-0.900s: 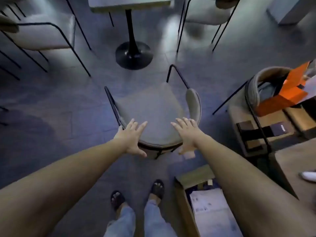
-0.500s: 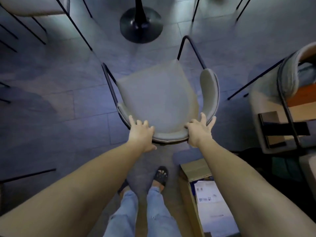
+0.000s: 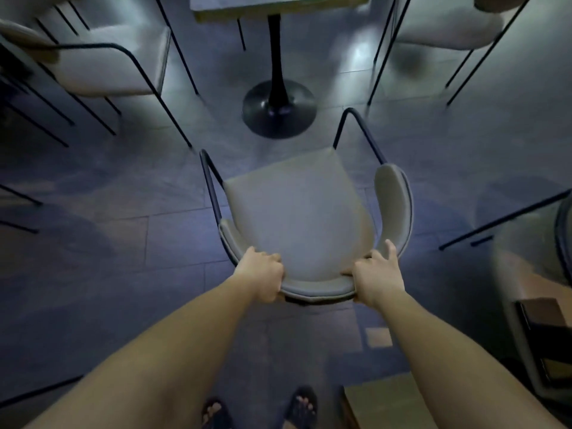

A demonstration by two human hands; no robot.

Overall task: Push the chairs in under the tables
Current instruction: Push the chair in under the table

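A grey padded chair (image 3: 297,218) with a thin black frame stands right in front of me, its curved backrest nearest me and its seat facing the table. My left hand (image 3: 261,275) is closed over the left part of the backrest. My right hand (image 3: 376,274) grips the right part of the backrest, thumb raised. Beyond the chair stands the table (image 3: 278,4), only its near edge showing at the top, on a black pedestal base (image 3: 278,109). The seat's front edge lies just short of that base.
Another grey chair (image 3: 102,66) stands at the left of the table and one more (image 3: 445,26) at the upper right. A further chair (image 3: 532,267) with items on its seat is at the right edge. A cardboard box (image 3: 387,404) sits by my right foot.
My hands went from hovering open above the backrest to gripping it. The chair now stands closer to the pedestal base, and the table edge has come back into view.
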